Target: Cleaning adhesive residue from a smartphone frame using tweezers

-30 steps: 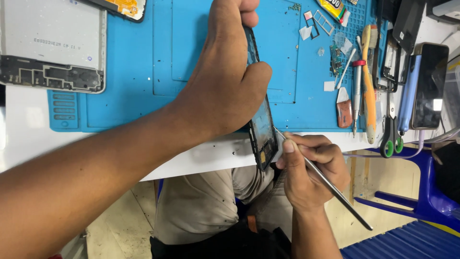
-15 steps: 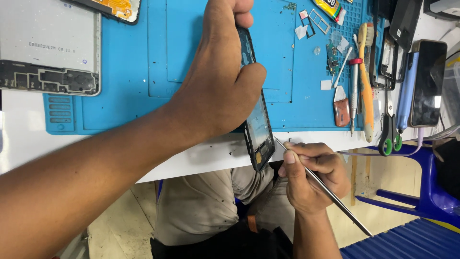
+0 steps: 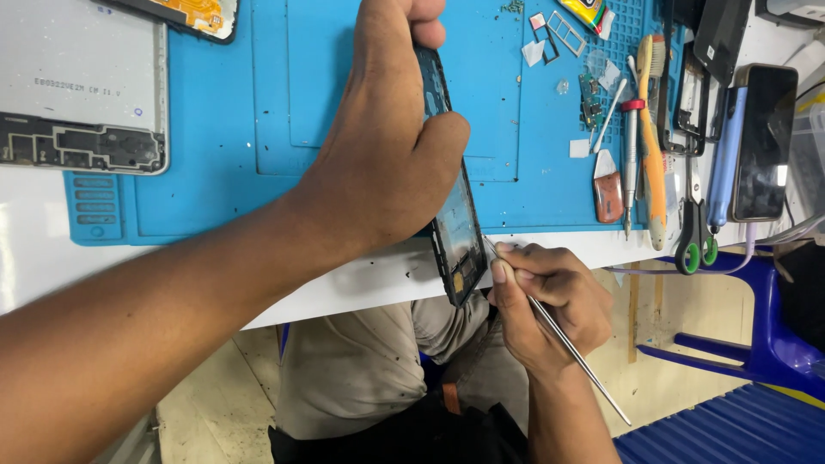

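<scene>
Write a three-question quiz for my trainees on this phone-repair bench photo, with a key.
1. True or false: the left hand holds the phone frame on edge over the blue work mat.
2. Which tool does the right hand hold?
A. scissors
B. thin metal pry tool
C. brush
3. Fill in: the green-handled scissors lie at the table edge, to the ______ of the orange-handled tool.

Key
1. True.
2. B: the thin metal pry tool has its tip at the frame's lower edge.
3. Right.
</scene>
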